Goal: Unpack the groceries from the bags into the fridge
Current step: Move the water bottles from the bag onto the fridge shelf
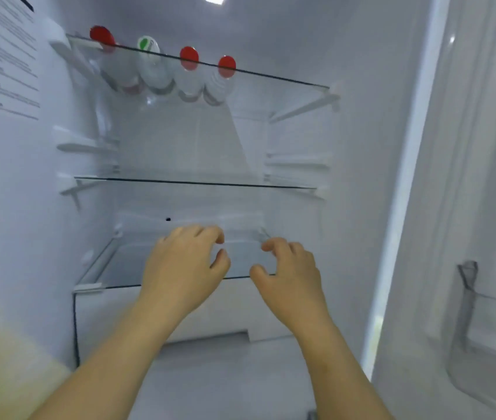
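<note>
The open fridge (361,165) fills the view, white inside with three glass shelves. On the top shelf (271,74) lie several clear bottles with their caps towards me; three caps are red (189,57) and one is white and green (148,45). My left hand (184,262) and my right hand (290,272) hover side by side at the front edge of the lowest glass shelf (110,268). Both have loosely curled fingers and hold nothing. No bag shows.
The middle glass shelf (195,183) carries nothing. Below the lowest shelf sits a white drawer front (228,310). The fridge door (483,207) stands open at the right with a clear door bin (489,344). A printed label covers the left inner wall (4,62).
</note>
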